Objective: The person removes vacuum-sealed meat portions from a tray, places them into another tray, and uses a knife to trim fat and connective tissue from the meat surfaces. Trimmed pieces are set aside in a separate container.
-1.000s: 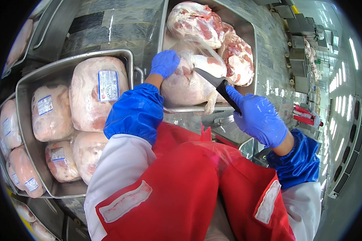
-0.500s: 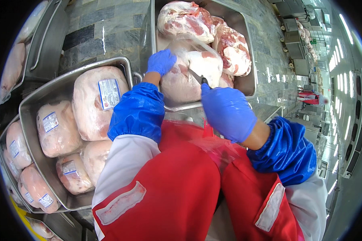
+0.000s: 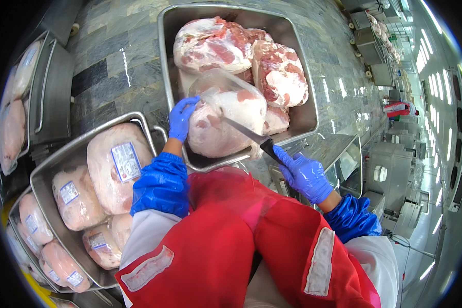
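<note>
A large piece of pale meat in a clear plastic bag [image 3: 215, 131] lies at the near side of a deep steel tub [image 3: 309, 115]. My left hand [image 3: 179, 120], in a blue glove, is closed on the bag's film at the left of the meat. My right hand [image 3: 307, 177], also gloved in blue, grips a knife [image 3: 246, 132] by its dark handle. The blade slants up and left across the wrapped meat, its tip at the film near the middle. Bare meat pieces [image 3: 280, 74] with red and white patches fill the tub's far part.
At left stands another steel tub [image 3: 61, 156] with several wrapped, labelled meat pieces [image 3: 119, 169]. Beyond it, a steel cart [image 3: 51, 97] carries more meat. Grey tiles [image 3: 105, 49] cover the floor. Steel equipment [image 3: 390, 169] stands at right; a person in red [image 3: 399, 109] is far off.
My right hand has drawn back right and nearer me, exposing more of the knife blade. My left hand has shifted down along the bag's left side. The whole view has shifted.
</note>
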{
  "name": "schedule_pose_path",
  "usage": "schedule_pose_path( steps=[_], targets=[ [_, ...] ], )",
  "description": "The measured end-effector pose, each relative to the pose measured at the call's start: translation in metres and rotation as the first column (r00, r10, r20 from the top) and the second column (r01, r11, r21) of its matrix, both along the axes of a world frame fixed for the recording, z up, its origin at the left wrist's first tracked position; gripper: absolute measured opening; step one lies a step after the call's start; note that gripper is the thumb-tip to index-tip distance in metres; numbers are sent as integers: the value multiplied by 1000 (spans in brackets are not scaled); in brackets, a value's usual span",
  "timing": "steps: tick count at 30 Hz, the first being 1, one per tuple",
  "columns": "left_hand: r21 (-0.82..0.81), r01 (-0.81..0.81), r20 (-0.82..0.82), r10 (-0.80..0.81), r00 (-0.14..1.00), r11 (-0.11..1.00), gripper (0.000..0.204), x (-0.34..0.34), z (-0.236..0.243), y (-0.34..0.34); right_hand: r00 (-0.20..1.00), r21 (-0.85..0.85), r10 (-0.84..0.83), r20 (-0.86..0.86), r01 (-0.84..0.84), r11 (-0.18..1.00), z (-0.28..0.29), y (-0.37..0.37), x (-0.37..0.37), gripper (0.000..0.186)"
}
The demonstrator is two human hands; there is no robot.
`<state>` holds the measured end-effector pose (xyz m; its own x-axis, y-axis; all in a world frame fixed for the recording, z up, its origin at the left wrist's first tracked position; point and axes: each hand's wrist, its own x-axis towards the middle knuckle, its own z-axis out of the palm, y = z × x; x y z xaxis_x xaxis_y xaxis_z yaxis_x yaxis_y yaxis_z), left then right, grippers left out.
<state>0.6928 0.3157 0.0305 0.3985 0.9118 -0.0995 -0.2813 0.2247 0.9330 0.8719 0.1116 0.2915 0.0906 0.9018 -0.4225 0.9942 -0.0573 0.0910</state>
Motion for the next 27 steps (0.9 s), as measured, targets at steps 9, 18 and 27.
schedule_pose_path(
  steps=[9,18,27],
  targets=[
    [-130,-116,125,133,983,985,30,3,10,-10,976,51,-14,-217,26,998,-31,-10,50,53],
    [108,25,-247,2,969,994,29,106,58,-4,961,117,-56,-271,90,989,-42,-35,153,53],
    [-52,123,-318,-133,939,991,13,178,55,8,915,32,-150,-375,174,984,-49,-47,218,57]
  ],
)
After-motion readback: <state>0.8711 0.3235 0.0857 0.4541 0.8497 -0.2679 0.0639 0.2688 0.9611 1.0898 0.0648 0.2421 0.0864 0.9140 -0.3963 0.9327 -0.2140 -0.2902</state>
